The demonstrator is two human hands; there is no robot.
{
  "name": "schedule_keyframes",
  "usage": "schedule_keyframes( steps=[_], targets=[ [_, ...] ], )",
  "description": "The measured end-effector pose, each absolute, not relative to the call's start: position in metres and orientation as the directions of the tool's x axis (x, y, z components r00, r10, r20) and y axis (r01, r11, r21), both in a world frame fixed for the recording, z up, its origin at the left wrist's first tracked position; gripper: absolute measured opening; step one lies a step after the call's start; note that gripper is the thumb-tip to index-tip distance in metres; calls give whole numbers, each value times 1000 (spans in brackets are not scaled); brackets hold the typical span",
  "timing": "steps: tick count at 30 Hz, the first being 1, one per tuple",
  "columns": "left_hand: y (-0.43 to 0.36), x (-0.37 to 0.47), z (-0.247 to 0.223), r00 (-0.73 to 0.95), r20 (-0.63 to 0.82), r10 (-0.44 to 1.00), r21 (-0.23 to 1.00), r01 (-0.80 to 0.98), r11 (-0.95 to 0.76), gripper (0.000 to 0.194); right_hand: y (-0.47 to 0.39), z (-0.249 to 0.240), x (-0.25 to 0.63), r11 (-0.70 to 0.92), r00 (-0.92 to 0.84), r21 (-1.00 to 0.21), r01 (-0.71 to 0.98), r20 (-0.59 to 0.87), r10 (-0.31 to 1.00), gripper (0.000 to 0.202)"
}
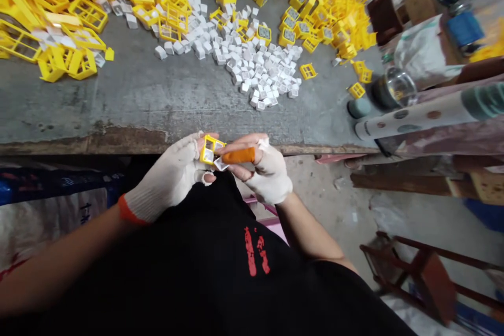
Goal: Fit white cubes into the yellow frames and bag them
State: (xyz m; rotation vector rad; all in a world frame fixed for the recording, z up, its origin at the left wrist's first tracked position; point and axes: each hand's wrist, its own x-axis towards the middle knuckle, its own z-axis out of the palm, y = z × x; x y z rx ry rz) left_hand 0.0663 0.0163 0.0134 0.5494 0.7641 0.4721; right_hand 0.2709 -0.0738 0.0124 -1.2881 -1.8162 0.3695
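My left hand (177, 170), in a white knit glove with bare fingertips and an orange cuff, grips a small yellow plastic frame (203, 153) with square openings. White pieces sit in some of its openings. Against the frame's right side, my gloved right hand (265, 168) pinches a small white plastic cube (221, 164). One right finger wears an orange cover (238, 155). Both hands meet just in front of the table's edge, above my lap. Fingers partly hide the frame and the cube.
On the grey table (129, 100) lies a heap of white cubes (260, 71). Yellow frames (59, 0) pile up at the left, and yellow pieces with grey insides (307, 5) at the back right. A glass jar (397, 86) and a patterned cylinder (425, 113) stand at the right.
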Motion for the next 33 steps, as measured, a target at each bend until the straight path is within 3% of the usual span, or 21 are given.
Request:
schedule_keyframes(
  steps=[11, 13, 17, 20, 24, 28, 30, 33],
  targets=[
    [16, 64, 14, 662, -647, 379, 486, -26, 874, 13, -73, 2, 285, 508, -286, -610, 609, 428, 857, 34],
    [19, 66, 19, 632, -668, 393, 465, -58, 883, 16, -67, -1, 307, 378, -130, -611, 696, 410, 903, 34],
    [24, 70, 27, 554, -693, 462, 481, -122, 868, 17, -36, -15, 357, -187, 361, -507, 841, 268, 893, 26],
    [25, 71, 26, 548, -670, 502, 519, -139, 844, 18, -11, -22, 374, -315, 397, -359, 879, 181, 900, 22],
    [24, 70, 19, 567, -635, 525, 526, -180, 831, 18, 1, -24, 368, -327, 387, -309, 893, 157, 909, 14],
    [20, 70, 19, 559, -643, 523, 520, -183, 835, 17, -14, -17, 349, -326, 387, -365, 872, 106, 916, 10],
    [19, 71, 22, 561, -644, 519, 518, -179, 836, 18, -26, -8, 333, -227, 331, -448, 865, 170, 928, 15],
    [17, 69, 24, 595, -611, 522, 519, -197, 832, 15, -41, 7, 299, 53, 145, -531, 846, 324, 935, 25]
  ],
)
